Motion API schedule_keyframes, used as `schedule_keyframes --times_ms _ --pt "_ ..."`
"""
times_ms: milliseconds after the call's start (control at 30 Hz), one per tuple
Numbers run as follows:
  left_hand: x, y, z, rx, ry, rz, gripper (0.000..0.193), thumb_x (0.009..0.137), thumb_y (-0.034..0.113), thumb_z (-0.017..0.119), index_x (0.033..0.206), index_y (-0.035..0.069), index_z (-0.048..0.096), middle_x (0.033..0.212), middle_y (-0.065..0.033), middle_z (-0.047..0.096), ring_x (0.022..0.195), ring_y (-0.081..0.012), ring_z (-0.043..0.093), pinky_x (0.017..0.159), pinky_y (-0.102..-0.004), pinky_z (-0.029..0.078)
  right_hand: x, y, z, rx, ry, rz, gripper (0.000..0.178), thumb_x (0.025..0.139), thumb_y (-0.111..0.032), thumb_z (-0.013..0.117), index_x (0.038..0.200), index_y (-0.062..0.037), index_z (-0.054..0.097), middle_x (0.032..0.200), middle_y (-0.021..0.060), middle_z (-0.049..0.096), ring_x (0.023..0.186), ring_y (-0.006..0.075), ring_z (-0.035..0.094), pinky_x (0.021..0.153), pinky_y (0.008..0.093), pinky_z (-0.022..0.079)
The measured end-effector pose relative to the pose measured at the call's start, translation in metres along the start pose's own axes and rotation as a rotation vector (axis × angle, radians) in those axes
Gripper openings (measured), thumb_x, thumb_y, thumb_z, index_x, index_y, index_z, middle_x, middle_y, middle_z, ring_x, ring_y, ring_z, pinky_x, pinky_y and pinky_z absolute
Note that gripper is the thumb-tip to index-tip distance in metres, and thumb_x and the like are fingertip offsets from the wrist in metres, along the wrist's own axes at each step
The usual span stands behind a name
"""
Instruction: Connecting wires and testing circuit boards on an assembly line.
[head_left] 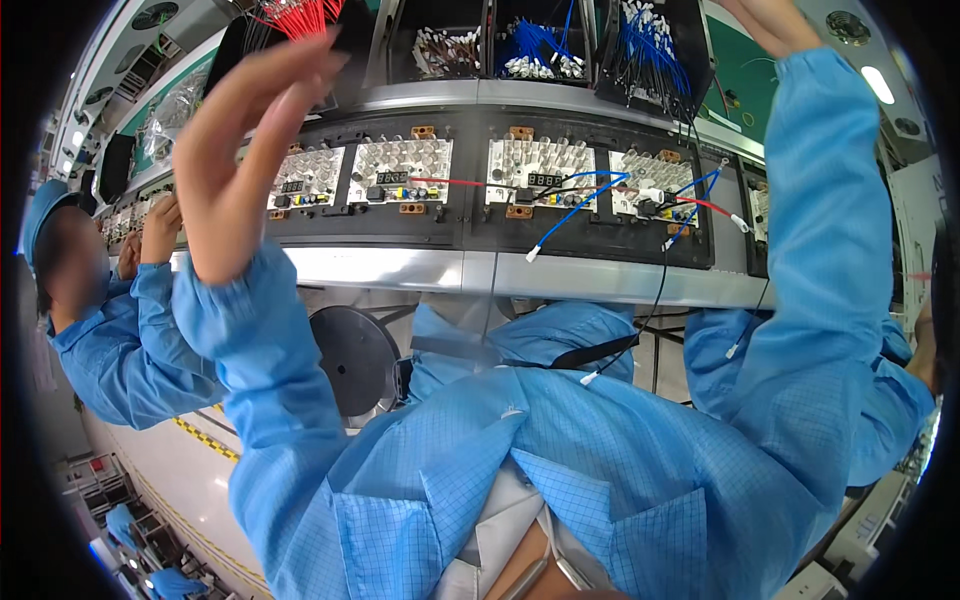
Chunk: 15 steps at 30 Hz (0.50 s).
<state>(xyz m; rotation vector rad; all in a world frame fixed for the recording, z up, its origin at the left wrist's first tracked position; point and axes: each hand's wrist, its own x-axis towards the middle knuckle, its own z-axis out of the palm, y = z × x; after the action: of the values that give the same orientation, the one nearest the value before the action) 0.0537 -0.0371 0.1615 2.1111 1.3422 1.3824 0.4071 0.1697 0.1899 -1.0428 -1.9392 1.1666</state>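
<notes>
- Closest to us is our blue checked jacket (575,430), its sleeves reaching up both sides of the view.
- Our left hand (245,150) is raised and blurred, fingers loosely bent, their tips near a bunch of red wires (300,14); we can't make out whether they have hold of any.
- Our right hand (772,22) is cut off by the top edge, fingertips out of sight, so we can't say how far they are spread or what they grasp; a black bin of blue leads (652,60) is close by.
- Before us, four white circuit boards (400,172) sit in a row in black trays (463,215).
- One red wire (450,182) spans the second and third boards from left; blue wires (565,226) with white plugs trail off the two right-hand ones.
- To our left, a co-worker (125,345) in blue has both hands at the bench.
</notes>
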Motion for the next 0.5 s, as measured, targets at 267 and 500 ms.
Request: schedule_keyframes --times_ms 267,500 --pt "0.077 0.012 0.054 -0.403 -0.454 -0.107 0.020 0.091 0.008 0.063 0.109 -0.002 0.063 0.095 -0.0065 0.068 0.082 -0.0096 0.065 0.073 -0.0213 0.053 -0.047 -0.072 0.099 -0.183 -0.180 -0.360 0.028 0.095 -0.025 0.061 0.084 -0.0009 0.070 0.064 -0.0022 0.055 0.056 0.0033 0.045 0.050 0.0196 0.035" --pt "0.078 0.017 0.071 -0.580 -0.445 -0.127 0.016 0.090 0.006 0.066 0.102 -0.002 0.062 0.085 -0.0067 0.069 0.072 -0.0103 0.067 0.064 -0.0193 0.055 -0.062 -0.064 0.110 0.027 0.000 -0.406 0.027 0.093 -0.026 0.064 0.086 -0.0015 0.072 0.060 -0.0036 0.055 0.052 0.0022 0.044 0.046 0.0201 0.032"
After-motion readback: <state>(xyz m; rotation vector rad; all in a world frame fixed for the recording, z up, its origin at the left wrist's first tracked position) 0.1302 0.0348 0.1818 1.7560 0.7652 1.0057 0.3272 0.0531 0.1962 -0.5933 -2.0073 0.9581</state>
